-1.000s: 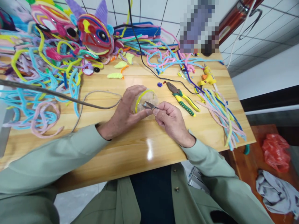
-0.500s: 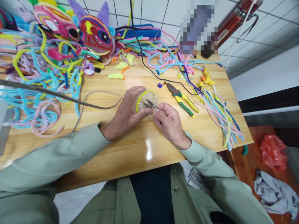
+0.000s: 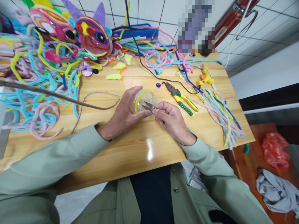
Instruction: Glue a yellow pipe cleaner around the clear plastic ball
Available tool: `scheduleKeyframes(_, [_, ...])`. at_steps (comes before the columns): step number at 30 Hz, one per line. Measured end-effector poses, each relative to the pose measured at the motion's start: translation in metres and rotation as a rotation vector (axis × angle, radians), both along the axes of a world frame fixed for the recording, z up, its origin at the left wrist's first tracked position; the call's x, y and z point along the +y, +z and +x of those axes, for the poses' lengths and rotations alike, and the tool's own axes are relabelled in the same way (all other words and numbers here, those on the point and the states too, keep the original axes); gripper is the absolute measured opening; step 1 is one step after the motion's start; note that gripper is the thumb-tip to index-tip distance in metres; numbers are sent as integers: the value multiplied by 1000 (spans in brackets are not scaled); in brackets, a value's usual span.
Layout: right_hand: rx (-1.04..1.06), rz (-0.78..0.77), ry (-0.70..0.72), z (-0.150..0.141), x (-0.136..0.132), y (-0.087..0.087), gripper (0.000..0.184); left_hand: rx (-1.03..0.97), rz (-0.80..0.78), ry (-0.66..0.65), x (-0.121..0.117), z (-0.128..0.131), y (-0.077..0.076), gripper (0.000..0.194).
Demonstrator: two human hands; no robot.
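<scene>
My left hand [image 3: 127, 109] is wrapped round the side of a clear, rounded plastic piece [image 3: 150, 95] with a yellow fuzzy strip [image 3: 141, 97] across it. Small metal scissors [image 3: 148, 106] are gripped in my right hand [image 3: 169, 117], their handles mostly hidden by the fingers. The blades point left over the near side of the clear piece, close to my left thumb, and look nearly closed. Whether they touch the plastic I cannot tell. Pliers with green and yellow handles [image 3: 183, 102] lie just right of my right hand, near a small dark blue coil [image 3: 158, 85].
Tangled pipe cleaners [image 3: 46, 90] and two colourful decorated masks [image 3: 94, 35] fill the left and back. A yellow glue gun [image 3: 205, 79] and a pipe-cleaner bundle [image 3: 221, 115] lie at right. A dark cable [image 3: 144, 63] crosses the table. A red thermos [image 3: 230, 25] stands behind.
The scissor blades have come closer together, from spread apart to nearly closed. Both hands stay at the clear piece; the view has shifted slightly.
</scene>
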State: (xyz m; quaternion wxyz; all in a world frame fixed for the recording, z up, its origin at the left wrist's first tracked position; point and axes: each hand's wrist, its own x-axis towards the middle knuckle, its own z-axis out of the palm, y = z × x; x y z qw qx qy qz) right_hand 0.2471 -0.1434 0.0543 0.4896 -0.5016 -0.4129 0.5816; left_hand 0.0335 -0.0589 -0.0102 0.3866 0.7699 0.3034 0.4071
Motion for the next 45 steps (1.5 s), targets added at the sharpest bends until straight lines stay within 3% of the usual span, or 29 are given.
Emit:
scheduleKeyframes(8, [73, -12, -70, -8, -4, -4, 34, -58, 158, -1, 0, 2, 1, 73])
scheduleKeyframes(14, [88, -9, -128, -17, -7, -4, 40, -45, 242, 8, -1, 2, 1, 73])
scheduleKeyframes(23, [40, -18, -48, -5, 0, -7, 34, -12, 135, 34, 1, -2, -8, 82])
scheduleKeyframes(33, [35, -6, -126, -14, -6, -7, 41, -25, 245, 44, -1, 4, 0, 70])
scheduleKeyframes(40, [-18, 104, -179, -12, -1, -9, 44, -9, 187, 46, 1, 2, -11, 91])
scheduleKeyframes(43, [-71, 160, -179, -9, -2, -8, 43, 10, 210, 57, 3, -2, -9, 108])
scheduleKeyframes(45, [-123, 178, -170, -8, -4, -8, 43, 23, 242, 65, 4, -5, -2, 107])
